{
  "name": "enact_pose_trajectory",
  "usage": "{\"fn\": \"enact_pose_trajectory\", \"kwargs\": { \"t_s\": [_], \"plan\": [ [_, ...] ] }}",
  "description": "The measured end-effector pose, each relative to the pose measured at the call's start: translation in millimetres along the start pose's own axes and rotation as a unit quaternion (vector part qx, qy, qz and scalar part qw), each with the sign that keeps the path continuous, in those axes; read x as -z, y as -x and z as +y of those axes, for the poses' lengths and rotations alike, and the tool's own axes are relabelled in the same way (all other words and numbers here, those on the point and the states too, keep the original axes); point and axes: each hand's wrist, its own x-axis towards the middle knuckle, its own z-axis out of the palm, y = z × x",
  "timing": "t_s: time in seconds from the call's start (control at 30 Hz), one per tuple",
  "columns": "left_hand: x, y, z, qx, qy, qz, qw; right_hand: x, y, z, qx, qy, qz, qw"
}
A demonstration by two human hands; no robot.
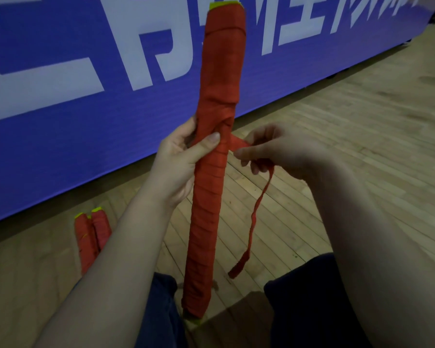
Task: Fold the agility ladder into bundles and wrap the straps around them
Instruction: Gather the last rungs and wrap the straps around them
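Three red bundles: one held bundle (209, 187) in the left grip (178, 159), two floor bundles (101, 229) left of it. One strap (257, 209) in the right grip (274, 149). One banner (60, 121).

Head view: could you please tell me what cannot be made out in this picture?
- Head view: how the strap runs through the right hand is hidden by its own fingers.
- Head view: the floor bundles have their lower ends hidden by the left forearm.
- Head view: the banner has its lettering cut off by the top edge.
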Motion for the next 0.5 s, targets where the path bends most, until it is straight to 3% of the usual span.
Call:
{"fn": "enact_pose_trajectory", "kwargs": {
  "t_s": [0.13, 0.3, 0.43, 0.5],
  "plan": [
    [-0.9, 0.4, -0.6, 0.017, -0.005, -0.008, 1.000, 3.1, 0.6, -4.3, -0.023, -0.039, 0.042, 0.998],
    [-0.9, -5.7, -12.1, -0.007, -0.089, 0.076, 0.993, -11.3, 2.9, -8.8, 0.020, -0.050, 0.063, 0.997],
    [-10.6, -1.0, -20.5, -0.061, -0.322, 0.145, 0.934, -40.1, 0.9, -15.9, 0.025, -0.016, 0.169, 0.985],
    [-19.7, 6.3, -25.6, -0.110, -0.384, 0.147, 0.905, -49.1, -1.2, -16.5, 0.026, -0.041, 0.216, 0.975]
  ]
}}
